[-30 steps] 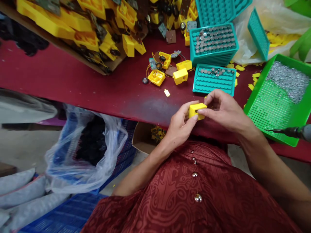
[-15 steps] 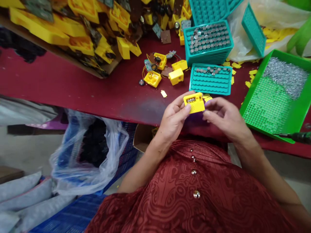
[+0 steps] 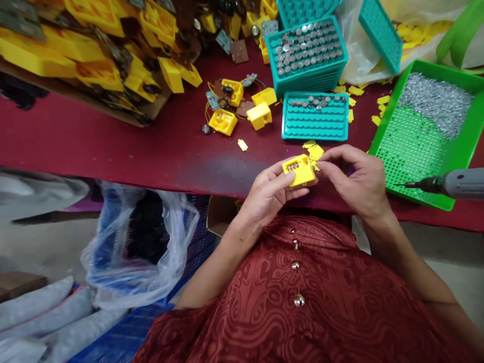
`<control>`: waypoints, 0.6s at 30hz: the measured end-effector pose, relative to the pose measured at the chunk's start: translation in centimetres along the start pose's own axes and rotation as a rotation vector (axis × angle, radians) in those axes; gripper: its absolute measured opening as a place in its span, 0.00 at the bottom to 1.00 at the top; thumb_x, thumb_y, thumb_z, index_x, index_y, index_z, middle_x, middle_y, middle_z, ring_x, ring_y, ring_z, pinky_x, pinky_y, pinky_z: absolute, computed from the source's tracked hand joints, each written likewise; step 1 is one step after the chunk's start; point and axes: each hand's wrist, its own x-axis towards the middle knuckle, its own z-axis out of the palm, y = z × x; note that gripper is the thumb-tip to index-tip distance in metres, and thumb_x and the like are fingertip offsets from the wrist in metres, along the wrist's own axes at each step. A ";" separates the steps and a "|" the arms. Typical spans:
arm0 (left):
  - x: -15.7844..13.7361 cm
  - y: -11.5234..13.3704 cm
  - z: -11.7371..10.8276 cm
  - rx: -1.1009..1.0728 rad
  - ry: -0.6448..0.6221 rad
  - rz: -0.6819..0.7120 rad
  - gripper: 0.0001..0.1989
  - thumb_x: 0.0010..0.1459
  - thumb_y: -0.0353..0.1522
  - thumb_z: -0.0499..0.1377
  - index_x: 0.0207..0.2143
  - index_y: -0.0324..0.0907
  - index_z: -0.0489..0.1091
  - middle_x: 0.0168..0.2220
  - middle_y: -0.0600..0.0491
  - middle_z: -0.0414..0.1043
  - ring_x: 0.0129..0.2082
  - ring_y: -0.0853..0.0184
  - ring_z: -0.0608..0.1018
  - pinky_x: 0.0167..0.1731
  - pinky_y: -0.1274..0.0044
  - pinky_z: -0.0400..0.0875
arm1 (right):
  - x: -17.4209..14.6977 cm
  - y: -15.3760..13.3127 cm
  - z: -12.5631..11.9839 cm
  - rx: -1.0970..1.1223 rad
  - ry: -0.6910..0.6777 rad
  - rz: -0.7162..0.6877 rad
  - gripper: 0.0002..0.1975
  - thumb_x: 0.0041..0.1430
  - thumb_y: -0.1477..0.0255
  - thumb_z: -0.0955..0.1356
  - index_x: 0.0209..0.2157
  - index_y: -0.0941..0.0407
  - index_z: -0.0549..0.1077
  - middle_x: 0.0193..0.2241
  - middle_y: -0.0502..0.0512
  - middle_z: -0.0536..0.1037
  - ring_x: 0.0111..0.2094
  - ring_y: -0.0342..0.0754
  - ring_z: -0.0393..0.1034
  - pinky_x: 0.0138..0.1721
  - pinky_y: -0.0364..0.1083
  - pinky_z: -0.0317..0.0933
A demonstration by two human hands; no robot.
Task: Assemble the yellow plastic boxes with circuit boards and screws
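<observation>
My left hand [image 3: 269, 194] is closed around a small yellow plastic sound box [image 3: 303, 173], thumb on its front face. Its battery slot faces up with round button cells [image 3: 292, 166] inside. Just to the right, my right hand [image 3: 353, 176] has thumb and forefinger pinched together at the edge of several flat yellow battery covers [image 3: 315, 151]. What lies between those fingertips is too small to make out. Beyond the hands sits a teal tray [image 3: 315, 128] with button cells along its far rows. One loose yellow cover [image 3: 242, 145] lies to the left.
A stack of teal trays [image 3: 308, 83] holds rows of cells. At right, a green basket [image 3: 412, 199] contains small metal pieces, and an electric screwdriver [image 3: 461, 182] reaches over it. Yellow boxes with wires [image 3: 223, 122] lie left of the trays. A carton [image 3: 151, 113] of yellow parts stands far left.
The view has shifted, and the electric screwdriver shows more at the right. The sound box is now tilted in my left hand. My right fingers have come away from the box to the yellow covers.
</observation>
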 end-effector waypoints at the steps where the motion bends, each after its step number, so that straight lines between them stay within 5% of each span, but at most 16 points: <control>1: -0.1 0.0 0.0 0.014 -0.008 -0.008 0.22 0.52 0.32 0.76 0.50 0.39 0.79 0.44 0.49 0.86 0.39 0.64 0.88 0.37 0.78 0.84 | 0.2 0.1 -0.2 -0.042 -0.010 -0.052 0.03 0.63 0.71 0.73 0.34 0.55 0.81 0.33 0.52 0.82 0.33 0.43 0.74 0.38 0.43 0.68; 6: -0.1 -0.5 0.0 0.138 0.010 0.008 0.26 0.51 0.33 0.77 0.52 0.39 0.76 0.43 0.49 0.85 0.37 0.67 0.87 0.31 0.83 0.82 | 0.8 0.9 0.2 -0.203 -0.153 -0.223 0.05 0.66 0.72 0.72 0.34 0.56 0.80 0.33 0.52 0.81 0.34 0.44 0.74 0.40 0.45 0.68; 11: 0.4 -0.6 -0.7 0.225 0.067 0.067 0.28 0.49 0.34 0.78 0.51 0.40 0.76 0.43 0.50 0.85 0.40 0.67 0.86 0.30 0.84 0.81 | 0.9 1.6 1.2 -0.330 -0.065 -0.334 0.08 0.70 0.73 0.69 0.35 0.57 0.78 0.33 0.54 0.81 0.35 0.44 0.74 0.40 0.45 0.66; 18: 0.8 0.4 -1.3 0.283 0.106 0.110 0.26 0.51 0.33 0.77 0.52 0.43 0.77 0.50 0.48 0.85 0.40 0.66 0.87 0.31 0.81 0.83 | -0.2 0.6 -5.0 -0.747 -0.138 -0.210 0.13 0.75 0.68 0.65 0.40 0.55 0.81 0.41 0.60 0.80 0.44 0.53 0.71 0.47 0.54 0.63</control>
